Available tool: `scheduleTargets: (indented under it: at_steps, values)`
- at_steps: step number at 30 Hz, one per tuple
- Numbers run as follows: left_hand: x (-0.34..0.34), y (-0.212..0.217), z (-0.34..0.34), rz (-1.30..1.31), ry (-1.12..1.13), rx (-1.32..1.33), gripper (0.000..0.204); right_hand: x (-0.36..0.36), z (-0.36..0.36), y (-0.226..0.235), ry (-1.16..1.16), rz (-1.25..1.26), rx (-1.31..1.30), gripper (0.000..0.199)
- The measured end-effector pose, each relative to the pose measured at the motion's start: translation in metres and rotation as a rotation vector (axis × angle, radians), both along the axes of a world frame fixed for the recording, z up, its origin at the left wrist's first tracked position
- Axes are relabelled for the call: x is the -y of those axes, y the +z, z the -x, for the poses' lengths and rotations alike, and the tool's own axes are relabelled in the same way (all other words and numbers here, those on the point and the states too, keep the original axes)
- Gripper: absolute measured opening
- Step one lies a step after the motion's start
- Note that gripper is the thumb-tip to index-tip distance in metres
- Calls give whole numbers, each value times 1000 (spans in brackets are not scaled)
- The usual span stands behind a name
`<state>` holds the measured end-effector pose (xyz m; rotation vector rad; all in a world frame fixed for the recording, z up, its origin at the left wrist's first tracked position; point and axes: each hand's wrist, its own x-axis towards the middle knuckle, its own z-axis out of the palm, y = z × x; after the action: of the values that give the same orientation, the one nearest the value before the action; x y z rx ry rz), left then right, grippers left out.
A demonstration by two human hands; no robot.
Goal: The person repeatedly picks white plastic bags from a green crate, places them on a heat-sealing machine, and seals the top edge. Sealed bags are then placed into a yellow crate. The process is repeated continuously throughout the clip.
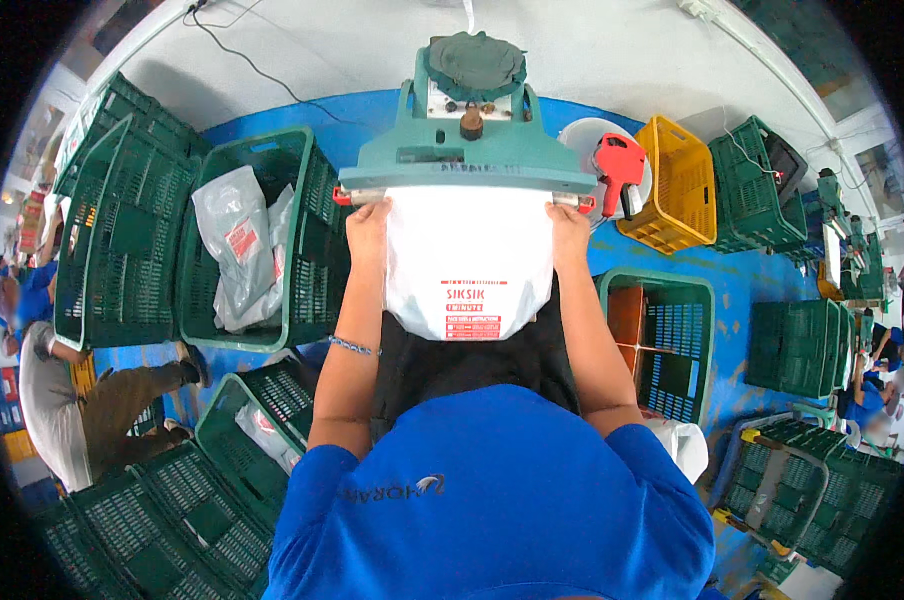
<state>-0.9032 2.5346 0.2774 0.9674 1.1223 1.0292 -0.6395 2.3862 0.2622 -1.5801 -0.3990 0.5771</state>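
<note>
Straight ahead of the wearer [522, 490], across the upper middle of what reaches me from afar, stands the green machine [492, 148], its long axis running left to right. Along its near lip I make out a pale bar [370, 196], mostly hidden and parallel to that body. Just on the wearer's side of the bar spreads the white bag [470, 245], roughly centred on the machine; its far edge runs side to side along the lip, and I judge that line-up of edge and bar to matter most, though I cannot tell whether the edge lies under the lip or just short of it. As the bag looks nearly as wide as long, I trust no long axis. The left hand [368, 232] grips its far left corner and the right hand [570, 235] its far right, so by my reading neither is nearer. Red print [472, 308] marks the bag's near end, well apart from both hands. Smallest, the left red cap [343, 197] and right red cap [586, 204] flank the bar, each just beside a hand.
</note>
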Motion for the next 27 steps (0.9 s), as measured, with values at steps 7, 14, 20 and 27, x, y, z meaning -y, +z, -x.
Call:
scheduleTargets:
  at_steps: [7,14,20,27]
  values:
    - [-8,1,-10,1,-19,64,22,-4,-6,6,14,-20,-87,18]
    - [24,15,31,165,-470,-185,46,39,1,44,200,150,-388,35]
    - [62,22,23,134,-293,-97,25,54,18,52,188,123,-295,14]
    - [-1,39,-28,-7,-55,153,16,-20,-27,91,24,41,102,14]
